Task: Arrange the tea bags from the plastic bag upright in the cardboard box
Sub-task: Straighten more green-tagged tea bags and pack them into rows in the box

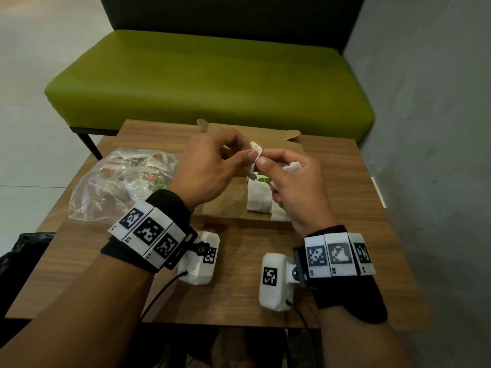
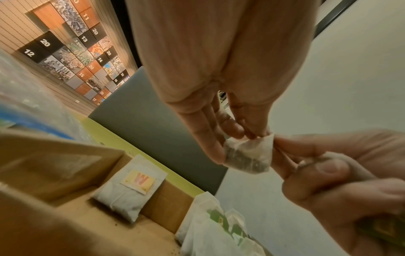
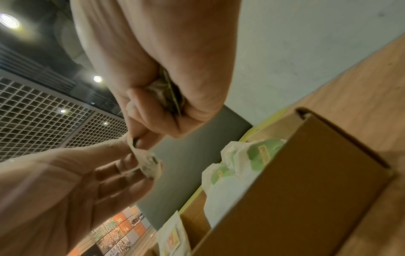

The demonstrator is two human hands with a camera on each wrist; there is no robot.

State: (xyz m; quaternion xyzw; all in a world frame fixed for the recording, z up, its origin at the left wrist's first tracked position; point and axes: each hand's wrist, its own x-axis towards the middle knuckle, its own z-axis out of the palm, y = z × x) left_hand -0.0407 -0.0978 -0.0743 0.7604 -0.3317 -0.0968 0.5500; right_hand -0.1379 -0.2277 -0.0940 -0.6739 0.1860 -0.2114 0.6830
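Observation:
Both hands meet above the open cardboard box (image 1: 225,216). My left hand (image 1: 212,166) pinches a white tea bag (image 1: 255,152) (image 2: 247,155) between thumb and fingertips. My right hand (image 1: 289,187) pinches the same tea bag at its edge and holds more tea bags (image 1: 292,167) curled in its palm (image 3: 168,97). Several white tea bags with green tags (image 1: 259,197) (image 3: 232,175) stand upright at the box's right end. One tea bag with a pink and yellow tag (image 2: 131,188) leans against the far wall of the box. The clear plastic bag (image 1: 119,181) with more tea bags lies left of the box.
The box sits on a small wooden table (image 1: 345,208). A green bench (image 1: 207,81) stands behind the table and a grey wall (image 1: 430,128) runs along the right. A black bag (image 1: 18,256) sits on the floor at the left.

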